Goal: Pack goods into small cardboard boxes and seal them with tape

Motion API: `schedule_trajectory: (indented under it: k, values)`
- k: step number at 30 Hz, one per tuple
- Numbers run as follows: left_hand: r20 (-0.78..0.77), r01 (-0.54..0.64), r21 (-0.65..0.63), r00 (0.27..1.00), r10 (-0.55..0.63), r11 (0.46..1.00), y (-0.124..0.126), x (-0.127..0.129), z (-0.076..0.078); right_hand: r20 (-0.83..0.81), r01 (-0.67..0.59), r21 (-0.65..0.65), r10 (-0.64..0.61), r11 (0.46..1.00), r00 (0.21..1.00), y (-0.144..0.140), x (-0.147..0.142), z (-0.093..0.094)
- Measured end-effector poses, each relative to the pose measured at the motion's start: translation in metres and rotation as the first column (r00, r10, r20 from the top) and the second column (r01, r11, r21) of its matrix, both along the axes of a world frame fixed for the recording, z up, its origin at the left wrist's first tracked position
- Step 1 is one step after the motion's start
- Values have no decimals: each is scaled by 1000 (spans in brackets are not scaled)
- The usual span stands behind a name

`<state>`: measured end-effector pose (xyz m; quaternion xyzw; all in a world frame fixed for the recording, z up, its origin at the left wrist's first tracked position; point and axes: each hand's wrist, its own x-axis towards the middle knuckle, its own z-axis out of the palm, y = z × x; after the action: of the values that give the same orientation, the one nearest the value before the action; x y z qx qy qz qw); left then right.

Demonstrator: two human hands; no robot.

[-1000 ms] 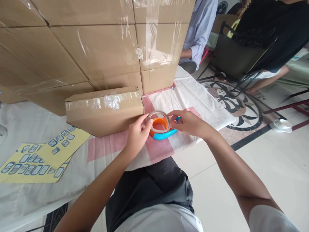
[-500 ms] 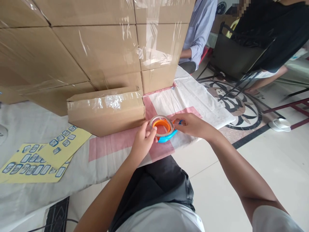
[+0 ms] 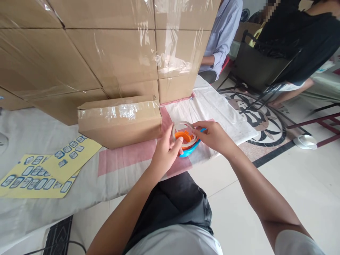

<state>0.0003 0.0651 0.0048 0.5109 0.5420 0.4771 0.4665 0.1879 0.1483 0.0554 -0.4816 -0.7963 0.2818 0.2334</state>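
Observation:
A clear tape roll point(image 3: 183, 124) sits around the orange hub point(image 3: 183, 136) of a blue tape dispenser point(image 3: 190, 151) near the table's front edge. My left hand point(image 3: 166, 150) grips the roll's left side with thumb and fingers. My right hand point(image 3: 212, 136) pinches the roll's right rim and rests over the dispenser. A small taped cardboard box point(image 3: 119, 120) lies just left of the dispenser, apart from my hands.
A wall of taped cartons point(image 3: 106, 49) stands behind. Yellow label sheets point(image 3: 45, 168) lie at the left on the cloth-covered table point(image 3: 127, 163). Two seated people point(image 3: 220, 35) and a chair point(image 3: 255, 67) are at the back right. Tiled floor lies to the right.
Both hands and the tape roll shifted slightly right and up. The roll has tilted on the orange hub, and my right hand's fingers closed in on its rim.

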Motion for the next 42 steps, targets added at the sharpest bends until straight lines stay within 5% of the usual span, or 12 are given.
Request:
schedule_trajectory:
  k: [5,8,12,16,20,31,35,42]
  values:
    - [-156,-167,211,967,202,963,-4,3,-17,61,-153,314,141,937,988,12,-2,5]
    - [-304,-211,475,871,385,854,-2,-1,-28,138,-318,479,288,818,948,25,2,2]
    - [-478,-19,724,708,521,689,0,-11,-31,264,-448,625,366,640,892,39,17,-12]
    - [-579,117,761,566,587,638,-2,-19,-30,343,-482,668,340,566,875,45,37,-28]
    - [-595,160,757,567,569,633,-2,-24,-32,346,-492,617,350,614,871,44,47,-37]
    - [-591,180,755,603,535,631,-3,-26,-34,166,-253,319,209,913,964,39,20,-31]
    - [-600,168,746,589,542,644,-4,-28,-35,209,-261,303,203,917,957,45,18,-23]
    - [-511,144,826,602,614,545,-6,-31,-34,278,-404,175,348,898,895,52,14,-6]
